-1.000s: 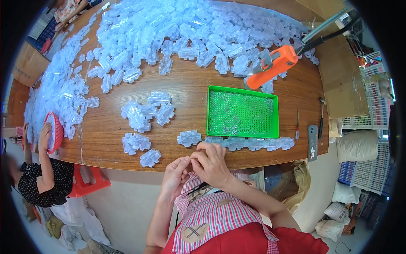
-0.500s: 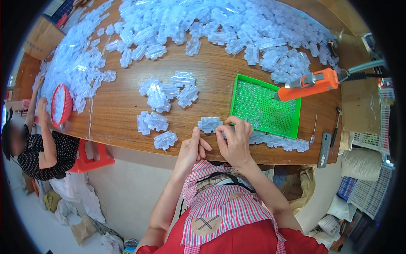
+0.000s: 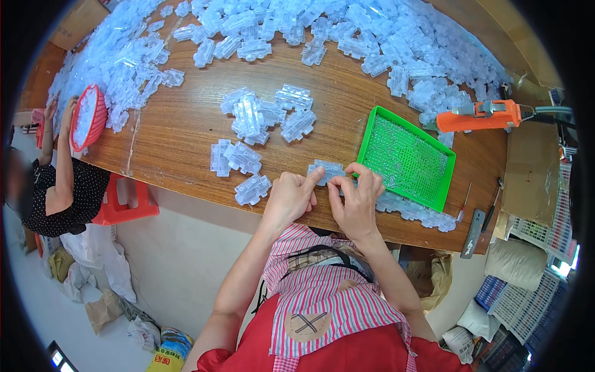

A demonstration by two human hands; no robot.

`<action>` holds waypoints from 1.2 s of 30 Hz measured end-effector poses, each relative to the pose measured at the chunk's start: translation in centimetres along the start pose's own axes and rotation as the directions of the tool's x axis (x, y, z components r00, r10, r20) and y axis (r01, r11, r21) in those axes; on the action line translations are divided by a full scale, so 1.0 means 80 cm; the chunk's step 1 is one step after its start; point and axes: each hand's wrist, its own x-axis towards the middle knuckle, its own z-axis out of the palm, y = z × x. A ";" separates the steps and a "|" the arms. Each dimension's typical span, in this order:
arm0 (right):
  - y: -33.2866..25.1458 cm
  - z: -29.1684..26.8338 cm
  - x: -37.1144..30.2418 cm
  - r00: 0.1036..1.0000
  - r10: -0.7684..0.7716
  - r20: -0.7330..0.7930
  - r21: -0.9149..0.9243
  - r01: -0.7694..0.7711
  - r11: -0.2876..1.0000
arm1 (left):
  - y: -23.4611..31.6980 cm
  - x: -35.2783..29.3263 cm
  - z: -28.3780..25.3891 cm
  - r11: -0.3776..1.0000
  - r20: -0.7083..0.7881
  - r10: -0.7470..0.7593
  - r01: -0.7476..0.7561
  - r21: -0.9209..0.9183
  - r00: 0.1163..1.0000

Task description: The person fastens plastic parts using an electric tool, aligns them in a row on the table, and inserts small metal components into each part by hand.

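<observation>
A clear plastic piece with stepped edges (image 3: 328, 173) lies on the wooden table just in front of me. The thumb of my left hand (image 3: 292, 197) presses on its left end, with the other fingers curled in. My right hand (image 3: 357, 201) is at its right end, thumb and fingertips pinched together; whatever sits between them is too small to make out. Beyond the right hand stands a green tray (image 3: 370, 137) holding many tiny metal parts. Several matching clear pieces (image 3: 252, 189) lie to the left, some stacked in a loose cluster (image 3: 248, 116).
An orange power screwdriver (image 3: 480, 118) hangs at the right. A small screwdriver (image 3: 463, 204) and a grey flat tool (image 3: 473, 234) lie by the right edge. Clear pieces (image 3: 279, 25) heap along the back. At left, another person handles a red basket (image 3: 98, 121).
The view has shifted, so the table's contents sit differently in it. My left thumb has come onto the clear piece. My right fingertips remain pinched at its right end.
</observation>
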 end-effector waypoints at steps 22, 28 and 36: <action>0.001 -0.024 0.017 0.952 -0.079 0.296 0.000 0.083 0.997 | -0.025 -0.001 0.004 0.986 0.046 -0.001 0.009 -0.169 0.999; 0.004 -0.030 0.008 0.952 -0.098 0.291 0.005 0.101 0.995 | -0.038 -0.017 -0.007 0.832 0.166 -0.032 0.118 -0.541 0.986; -0.014 -0.059 0.009 0.994 -0.017 0.105 0.104 0.006 0.995 | -0.045 -0.022 0.003 -0.189 0.302 0.421 0.408 -0.893 0.855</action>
